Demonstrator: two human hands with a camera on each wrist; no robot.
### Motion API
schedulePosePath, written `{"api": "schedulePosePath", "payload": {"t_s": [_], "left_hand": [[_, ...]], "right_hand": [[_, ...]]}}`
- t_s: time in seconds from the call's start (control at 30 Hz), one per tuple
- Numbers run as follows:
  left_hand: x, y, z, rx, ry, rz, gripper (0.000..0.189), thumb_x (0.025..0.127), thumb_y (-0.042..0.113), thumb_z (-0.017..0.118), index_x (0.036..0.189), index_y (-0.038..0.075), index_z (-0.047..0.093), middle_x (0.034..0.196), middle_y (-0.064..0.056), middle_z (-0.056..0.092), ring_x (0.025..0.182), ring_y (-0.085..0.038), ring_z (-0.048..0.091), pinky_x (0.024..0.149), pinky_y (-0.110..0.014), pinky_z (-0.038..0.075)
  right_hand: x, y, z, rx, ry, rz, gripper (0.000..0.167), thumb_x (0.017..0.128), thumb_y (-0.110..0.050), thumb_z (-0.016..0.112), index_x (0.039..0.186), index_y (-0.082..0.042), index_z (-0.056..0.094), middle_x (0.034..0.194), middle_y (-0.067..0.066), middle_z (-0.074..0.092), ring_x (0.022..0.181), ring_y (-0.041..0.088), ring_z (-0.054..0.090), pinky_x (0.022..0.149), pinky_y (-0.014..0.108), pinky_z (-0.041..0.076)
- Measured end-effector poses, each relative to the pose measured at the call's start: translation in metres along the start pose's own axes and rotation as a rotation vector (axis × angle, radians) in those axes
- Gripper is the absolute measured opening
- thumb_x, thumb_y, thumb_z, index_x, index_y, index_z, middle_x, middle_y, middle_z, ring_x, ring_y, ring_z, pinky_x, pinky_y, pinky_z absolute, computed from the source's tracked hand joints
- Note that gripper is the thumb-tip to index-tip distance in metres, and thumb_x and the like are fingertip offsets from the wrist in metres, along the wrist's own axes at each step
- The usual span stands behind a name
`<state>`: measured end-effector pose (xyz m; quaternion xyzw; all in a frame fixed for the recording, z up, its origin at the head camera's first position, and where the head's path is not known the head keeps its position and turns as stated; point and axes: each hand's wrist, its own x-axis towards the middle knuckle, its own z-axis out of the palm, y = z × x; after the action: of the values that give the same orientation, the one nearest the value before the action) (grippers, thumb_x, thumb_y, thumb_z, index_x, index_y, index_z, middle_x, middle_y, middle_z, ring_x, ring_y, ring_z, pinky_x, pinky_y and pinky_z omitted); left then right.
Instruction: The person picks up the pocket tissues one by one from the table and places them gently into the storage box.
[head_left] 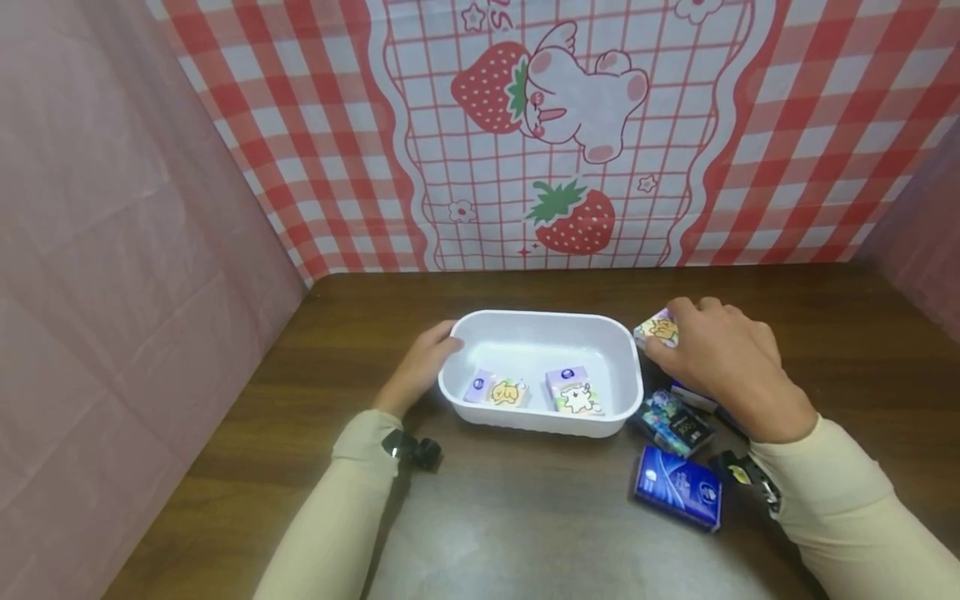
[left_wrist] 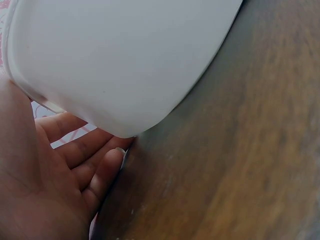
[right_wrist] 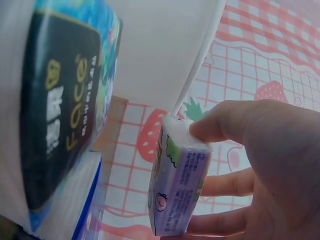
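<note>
A white plastic tub [head_left: 540, 421] stands on the table, with two purple tissue packs lying inside, one with a yellow cartoon animal [head_left: 507, 392] and one with a white one [head_left: 576, 395]. At the tub's left end my left hand [head_left: 422, 365] grips the rim, thumb over the edge and fingers outside along the wall. My right hand [head_left: 723, 362] pinches another purple tissue pack [right_wrist: 181, 180] between thumb and fingers, just off the tub's right end. In the right wrist view, the pack is held up beside the tub's outer wall.
Right of the tub lie a black-and-blue tissue pack [head_left: 675, 423] and, nearer me, a dark blue tissue pack [head_left: 678, 488]. Another blue-and-white pack [head_left: 693, 396] is partly hidden under my right hand. A red-checked strawberry cloth [head_left: 570, 125] hangs behind the wooden table [head_left: 510, 517].
</note>
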<state>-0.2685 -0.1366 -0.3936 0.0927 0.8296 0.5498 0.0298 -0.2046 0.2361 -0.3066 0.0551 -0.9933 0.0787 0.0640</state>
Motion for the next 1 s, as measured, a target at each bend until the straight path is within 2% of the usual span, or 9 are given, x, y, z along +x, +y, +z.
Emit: {"api": "schedulePosePath", "payload": {"t_s": [0.23, 0.57, 1.0], "left_hand": [[0.000, 0.000, 0.000, -0.002, -0.002, 0.007, 0.041, 0.102, 0.021, 0.050, 0.141, 0.009, 0.055, 0.129, -0.012, 0.063, 0.110, -0.026, 0.063, 0.096, -0.042, 0.052], [-0.002, -0.005, 0.000, 0.014, -0.007, -0.006, 0.042, 0.101, 0.023, 0.052, 0.141, 0.009, 0.056, 0.128, -0.011, 0.063, 0.111, -0.026, 0.062, 0.098, -0.043, 0.051], [0.000, 0.000, 0.000, 0.012, -0.004, 0.015, 0.042, 0.102, 0.022, 0.051, 0.141, 0.008, 0.055, 0.128, -0.013, 0.063, 0.110, -0.027, 0.063, 0.096, -0.043, 0.052]], "right_hand": [[-0.001, -0.005, -0.002, 0.006, 0.053, 0.026, 0.071, 0.087, -0.052, 0.067, 0.131, 0.001, 0.052, 0.113, 0.032, 0.056, 0.094, 0.047, 0.055, 0.066, 0.064, 0.050], [-0.009, -0.012, -0.001, 0.042, 0.072, 0.020, 0.073, 0.088, -0.054, 0.066, 0.134, 0.000, 0.053, 0.117, 0.031, 0.057, 0.097, 0.046, 0.056, 0.067, 0.063, 0.052], [-0.008, -0.020, -0.011, 0.055, 0.062, 0.029, 0.074, 0.090, -0.060, 0.061, 0.135, -0.001, 0.054, 0.117, 0.028, 0.058, 0.096, 0.042, 0.057, 0.069, 0.063, 0.051]]}}
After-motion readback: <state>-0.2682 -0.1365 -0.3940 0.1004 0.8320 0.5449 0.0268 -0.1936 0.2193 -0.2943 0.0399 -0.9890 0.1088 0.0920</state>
